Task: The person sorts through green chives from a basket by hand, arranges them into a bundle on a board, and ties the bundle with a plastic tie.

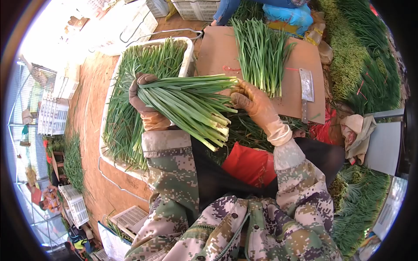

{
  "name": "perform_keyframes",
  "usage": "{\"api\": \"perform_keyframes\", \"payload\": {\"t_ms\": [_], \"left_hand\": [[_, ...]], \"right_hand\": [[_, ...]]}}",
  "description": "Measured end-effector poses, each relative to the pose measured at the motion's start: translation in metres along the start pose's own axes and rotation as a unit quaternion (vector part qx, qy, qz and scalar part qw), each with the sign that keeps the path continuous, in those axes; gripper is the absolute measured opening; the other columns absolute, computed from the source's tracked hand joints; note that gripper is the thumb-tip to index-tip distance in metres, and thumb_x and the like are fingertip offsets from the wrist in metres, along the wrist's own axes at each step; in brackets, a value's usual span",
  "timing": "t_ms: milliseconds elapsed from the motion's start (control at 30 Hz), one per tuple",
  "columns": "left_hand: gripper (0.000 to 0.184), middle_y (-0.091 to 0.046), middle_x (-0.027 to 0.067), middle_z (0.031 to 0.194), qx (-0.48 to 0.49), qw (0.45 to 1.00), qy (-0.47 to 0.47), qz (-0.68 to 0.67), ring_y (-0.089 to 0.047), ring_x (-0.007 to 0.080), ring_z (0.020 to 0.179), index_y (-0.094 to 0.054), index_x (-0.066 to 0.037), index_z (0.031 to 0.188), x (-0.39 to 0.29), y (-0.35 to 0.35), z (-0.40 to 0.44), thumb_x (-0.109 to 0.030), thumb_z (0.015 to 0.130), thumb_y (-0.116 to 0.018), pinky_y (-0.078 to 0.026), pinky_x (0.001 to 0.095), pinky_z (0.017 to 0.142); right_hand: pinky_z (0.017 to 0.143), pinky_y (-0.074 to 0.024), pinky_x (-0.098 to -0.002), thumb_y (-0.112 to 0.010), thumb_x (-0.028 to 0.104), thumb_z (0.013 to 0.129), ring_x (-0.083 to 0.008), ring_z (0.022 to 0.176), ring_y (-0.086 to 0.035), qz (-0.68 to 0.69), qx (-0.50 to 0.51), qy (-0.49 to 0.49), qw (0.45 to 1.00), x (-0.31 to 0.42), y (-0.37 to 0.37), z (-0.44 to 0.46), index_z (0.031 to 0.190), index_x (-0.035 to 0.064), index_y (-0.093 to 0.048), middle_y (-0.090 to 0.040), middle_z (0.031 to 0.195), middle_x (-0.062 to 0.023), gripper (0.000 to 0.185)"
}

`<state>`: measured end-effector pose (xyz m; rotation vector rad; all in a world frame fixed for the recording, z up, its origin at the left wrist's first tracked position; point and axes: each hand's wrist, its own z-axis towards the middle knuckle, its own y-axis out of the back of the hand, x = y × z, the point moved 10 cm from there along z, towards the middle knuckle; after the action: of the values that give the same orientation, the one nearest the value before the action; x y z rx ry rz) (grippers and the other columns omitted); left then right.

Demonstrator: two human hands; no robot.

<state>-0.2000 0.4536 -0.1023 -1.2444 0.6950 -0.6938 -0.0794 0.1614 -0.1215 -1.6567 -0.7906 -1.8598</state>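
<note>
My left hand [141, 93], in a brownish glove, is closed round the leafy end of a bunch of garlic chives [187, 102]. The bunch lies sideways in the air, its pale stem ends pointing right. At those stem ends my right hand [251, 99], in a tan glove, has its fingers curled together on the uppermost stalks; the fingertips are partly hidden. Beyond it, another bunch of garlic chives [263, 56] rests on a cardboard sheet [217, 48]. A cleaver [306, 89] lies on the cardboard's right side. Under my left hand stands a white crate [103, 130] packed with chives.
A red cloth or bag [250, 164] is between my knees. Heaped greens [361, 191] line the right side, near red ties [324, 130]. Another person's leg [226, 11] shows at the top. White crates [53, 114] stand on the dirt floor at left, with people farther off.
</note>
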Motion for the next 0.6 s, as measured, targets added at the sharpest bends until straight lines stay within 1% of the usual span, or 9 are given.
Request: {"api": "perform_keyframes", "payload": {"t_ms": [67,100,200,233,267,400,467,567,600], "left_hand": [[0.009,-0.052,0.0032,0.078,0.028,0.998,0.028,-0.044,-0.052,0.0169,0.077,-0.052,-0.002,0.090,0.006,-0.007,0.001,-0.006,0.084,-0.057,-0.046,0.0336,0.082],[0.010,-0.051,0.0024,0.077,0.056,0.993,0.057,-0.087,-0.051,0.0162,0.075,-0.052,-0.002,0.090,0.013,-0.018,0.000,-0.005,0.083,-0.058,-0.046,0.0330,0.081],[0.010,-0.051,0.0013,0.076,0.070,0.988,0.068,-0.119,-0.050,0.0153,0.073,-0.051,-0.003,0.089,0.019,-0.030,-0.004,-0.004,0.082,-0.058,-0.046,0.0315,0.080],[0.011,-0.049,-0.0001,0.074,0.062,0.991,0.050,-0.111,-0.050,0.0140,0.073,-0.050,-0.004,0.090,0.017,-0.029,-0.004,-0.004,0.082,-0.058,-0.046,0.0301,0.077],[0.011,-0.049,-0.0001,0.074,0.060,0.991,0.049,-0.111,-0.050,0.0140,0.073,-0.050,-0.004,0.090,0.018,-0.030,-0.004,-0.004,0.082,-0.058,-0.046,0.0301,0.077],[0.013,-0.051,-0.0010,0.072,0.096,0.986,0.086,-0.105,-0.052,0.0122,0.069,-0.049,-0.006,0.087,0.029,-0.039,-0.004,-0.001,0.078,-0.057,-0.048,0.0283,0.077],[0.014,-0.050,-0.0020,0.072,0.083,0.993,0.068,-0.058,-0.050,0.0117,0.068,-0.049,-0.007,0.088,0.026,-0.035,-0.003,-0.002,0.078,-0.058,-0.047,0.0281,0.077],[0.014,-0.046,-0.0022,0.073,0.093,0.991,0.062,-0.066,-0.049,0.0122,0.070,-0.048,-0.006,0.090,0.022,-0.034,-0.004,-0.003,0.079,-0.057,-0.045,0.0298,0.079],[0.015,-0.043,-0.0024,0.074,0.100,0.990,0.060,-0.085,-0.047,0.0126,0.072,-0.047,-0.005,0.093,0.020,-0.034,-0.004,-0.004,0.080,-0.056,-0.043,0.0316,0.080]], "right_hand": [[0.079,-0.0526,-0.0268,-0.065,0.043,0.092,-0.0146,0.091,-0.065,0.090,0.125,-0.147,0.977,-0.023,-0.026,-0.004,0.133,0.0007,-0.051,-0.068,0.110,-0.0116,0.061],[0.071,-0.0511,-0.0227,-0.062,0.041,0.095,-0.0098,0.077,-0.062,0.173,0.134,-0.146,0.965,-0.027,-0.038,-0.005,0.131,0.0013,-0.054,-0.069,0.098,-0.0067,0.055],[0.067,-0.0510,-0.0228,-0.059,0.038,0.097,-0.0096,0.068,-0.059,0.177,0.163,-0.166,0.956,-0.035,-0.039,-0.019,0.125,0.0006,-0.060,-0.069,0.090,-0.0035,0.047],[0.063,-0.0517,-0.0224,-0.058,0.032,0.098,-0.0107,0.073,-0.063,0.189,0.159,-0.127,0.961,-0.028,-0.036,-0.018,0.127,-0.0003,-0.058,-0.071,0.105,-0.0086,0.044],[0.063,-0.0517,-0.0224,-0.058,0.032,0.098,-0.0107,0.073,-0.063,0.190,0.159,-0.128,0.960,-0.030,-0.036,-0.020,0.127,-0.0003,-0.058,-0.071,0.105,-0.0086,0.044],[0.058,-0.0472,-0.0226,-0.057,0.034,0.099,-0.0080,0.062,-0.057,0.183,0.105,-0.107,0.972,-0.020,-0.030,-0.030,0.110,-0.0002,-0.068,-0.068,0.080,-0.0023,0.037],[0.056,-0.0453,-0.0226,-0.055,0.030,0.100,-0.0074,0.061,-0.055,0.061,0.063,-0.101,0.991,-0.020,-0.021,-0.037,0.103,-0.0008,-0.070,-0.065,0.075,-0.0012,0.034],[0.056,-0.0454,-0.0242,-0.060,0.025,0.094,-0.0080,0.059,-0.056,-0.057,-0.005,-0.188,0.980,-0.074,0.018,-0.064,0.087,0.0027,-0.072,-0.063,0.064,-0.0017,0.027],[0.060,-0.0492,-0.0321,-0.061,0.026,0.091,-0.0171,0.062,-0.064,-0.184,-0.016,-0.176,0.967,-0.097,0.038,-0.075,0.087,0.0059,-0.074,-0.067,0.064,-0.0065,0.024]]}}
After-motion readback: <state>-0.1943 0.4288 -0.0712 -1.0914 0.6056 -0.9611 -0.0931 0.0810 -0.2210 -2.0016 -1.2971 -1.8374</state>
